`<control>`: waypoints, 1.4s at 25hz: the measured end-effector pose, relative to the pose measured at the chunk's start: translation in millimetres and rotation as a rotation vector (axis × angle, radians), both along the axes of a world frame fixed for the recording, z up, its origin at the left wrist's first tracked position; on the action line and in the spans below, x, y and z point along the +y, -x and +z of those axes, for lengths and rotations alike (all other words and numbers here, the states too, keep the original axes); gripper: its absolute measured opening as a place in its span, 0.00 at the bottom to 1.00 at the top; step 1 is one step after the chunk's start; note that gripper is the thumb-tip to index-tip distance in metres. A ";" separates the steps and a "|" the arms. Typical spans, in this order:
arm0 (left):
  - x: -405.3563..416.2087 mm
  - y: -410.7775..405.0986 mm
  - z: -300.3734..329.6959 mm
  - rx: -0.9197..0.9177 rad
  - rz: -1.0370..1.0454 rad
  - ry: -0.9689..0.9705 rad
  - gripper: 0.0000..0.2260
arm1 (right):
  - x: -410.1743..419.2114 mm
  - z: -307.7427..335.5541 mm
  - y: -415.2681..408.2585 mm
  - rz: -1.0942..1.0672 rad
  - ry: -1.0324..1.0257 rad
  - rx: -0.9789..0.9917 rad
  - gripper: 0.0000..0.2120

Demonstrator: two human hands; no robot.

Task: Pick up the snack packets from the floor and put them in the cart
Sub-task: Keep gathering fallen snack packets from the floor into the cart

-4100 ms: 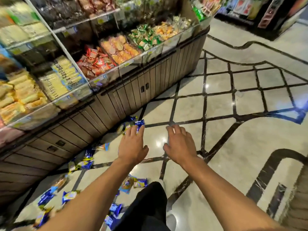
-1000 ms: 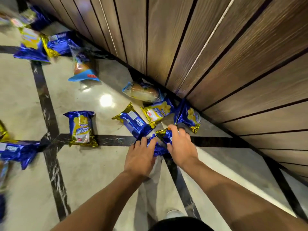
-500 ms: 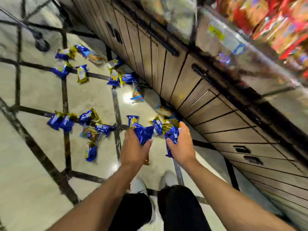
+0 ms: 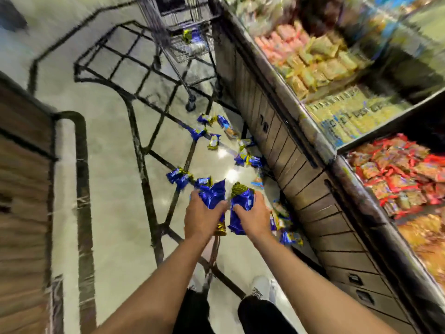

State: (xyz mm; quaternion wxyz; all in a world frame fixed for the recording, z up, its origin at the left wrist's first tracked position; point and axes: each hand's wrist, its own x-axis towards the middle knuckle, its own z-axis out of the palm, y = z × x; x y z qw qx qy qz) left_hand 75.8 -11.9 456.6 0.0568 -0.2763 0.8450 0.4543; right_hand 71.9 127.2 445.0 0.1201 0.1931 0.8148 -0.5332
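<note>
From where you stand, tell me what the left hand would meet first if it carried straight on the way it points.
Probably nothing solid soon. The left hand, gripping blue packets, points up the aisle; scattered packets lie lower, on the floor. The cart stands farther along that line, though depth is unclear.

We hold blue snack packets (image 4: 213, 195) in our left hand (image 4: 203, 216) and right hand (image 4: 255, 216); the cart (image 4: 183, 32) stands ahead by the shelves (image 4: 337, 68).

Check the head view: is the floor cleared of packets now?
No. Both the left hand and right hand grip blue packets, but loose packets lie on the floor short of the cart.
</note>
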 end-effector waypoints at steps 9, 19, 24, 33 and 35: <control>-210.5 -40.8 33.5 0.034 0.149 0.044 0.32 | -208.9 45.1 3.8 0.196 -0.014 0.106 0.19; -411.3 17.6 60.1 0.126 0.116 0.090 0.38 | -411.3 57.0 71.8 0.429 -0.144 0.236 0.38; -509.2 101.6 40.8 0.097 0.142 0.133 0.37 | -509.5 32.9 168.7 0.469 -0.102 0.225 0.36; -676.7 325.7 64.7 0.051 0.205 0.174 0.40 | -666.0 47.3 407.5 0.465 -0.006 0.217 0.38; -702.4 372.4 69.2 0.078 0.200 0.174 0.40 | -693.4 56.4 455.1 0.456 -0.015 0.239 0.38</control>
